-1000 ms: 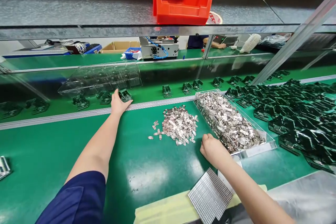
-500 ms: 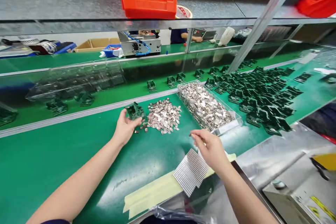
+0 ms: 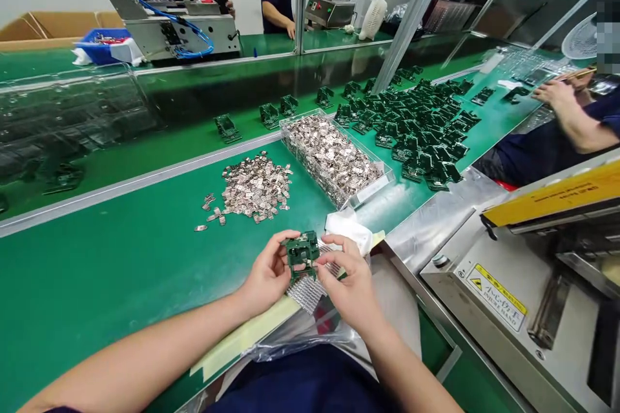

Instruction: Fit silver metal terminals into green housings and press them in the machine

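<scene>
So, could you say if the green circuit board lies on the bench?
No, the left hand and right hand hold the green circuit board.

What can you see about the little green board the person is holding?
The small green circuit board looks like glossy plastic, with a notched, uneven outline and tiny shiny metal bits on it. The left hand and right hand pinch it from both sides, holding it above a ridged silver sheet.
</scene>
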`<state>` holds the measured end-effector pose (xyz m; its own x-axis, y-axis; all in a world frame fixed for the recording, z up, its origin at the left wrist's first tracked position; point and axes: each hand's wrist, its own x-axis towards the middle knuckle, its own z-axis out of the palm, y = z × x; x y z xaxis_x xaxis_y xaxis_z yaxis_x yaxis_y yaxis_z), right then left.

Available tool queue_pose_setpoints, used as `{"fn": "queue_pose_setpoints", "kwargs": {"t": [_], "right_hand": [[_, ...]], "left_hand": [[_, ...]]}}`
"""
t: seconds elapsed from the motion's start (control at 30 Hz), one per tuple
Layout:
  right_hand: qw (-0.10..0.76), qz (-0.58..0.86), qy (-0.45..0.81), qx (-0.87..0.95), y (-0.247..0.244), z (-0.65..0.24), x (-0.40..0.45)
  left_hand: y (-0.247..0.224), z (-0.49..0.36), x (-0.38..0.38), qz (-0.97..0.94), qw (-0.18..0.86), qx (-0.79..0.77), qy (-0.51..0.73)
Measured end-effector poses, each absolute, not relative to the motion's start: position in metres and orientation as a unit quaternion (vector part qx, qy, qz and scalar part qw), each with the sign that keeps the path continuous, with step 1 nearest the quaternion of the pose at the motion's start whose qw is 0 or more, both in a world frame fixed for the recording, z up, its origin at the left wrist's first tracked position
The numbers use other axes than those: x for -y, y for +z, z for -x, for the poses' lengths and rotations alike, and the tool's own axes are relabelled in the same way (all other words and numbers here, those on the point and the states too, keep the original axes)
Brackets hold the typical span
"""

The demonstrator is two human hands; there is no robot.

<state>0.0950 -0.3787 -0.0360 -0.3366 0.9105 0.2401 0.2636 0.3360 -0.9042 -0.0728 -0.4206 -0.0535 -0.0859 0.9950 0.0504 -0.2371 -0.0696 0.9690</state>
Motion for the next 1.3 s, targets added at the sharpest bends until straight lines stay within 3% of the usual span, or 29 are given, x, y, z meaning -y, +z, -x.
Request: {"fn": "queue_pose_setpoints", "kwargs": {"t": [0.43, 1.0, 1.3], "right_hand": [[0.378, 0.433, 0.395, 0.716, -0.039, -0.083, 0.382], [0.423, 0.458, 0.427, 0.655, -0.044, -0.078, 0.393], [0.447, 0.447, 0.455, 0.627, -0.047, -0.075, 0.394]], "left_hand": [[-0.061, 0.075, 0.425, -0.465, 0.536, -0.416, 0.568], [-0.069, 0.078, 0.429, -0.536, 0.457, -0.469, 0.534], [-0.062, 0.074, 0.430, -0.490, 0.468, -0.499, 0.540]]}}
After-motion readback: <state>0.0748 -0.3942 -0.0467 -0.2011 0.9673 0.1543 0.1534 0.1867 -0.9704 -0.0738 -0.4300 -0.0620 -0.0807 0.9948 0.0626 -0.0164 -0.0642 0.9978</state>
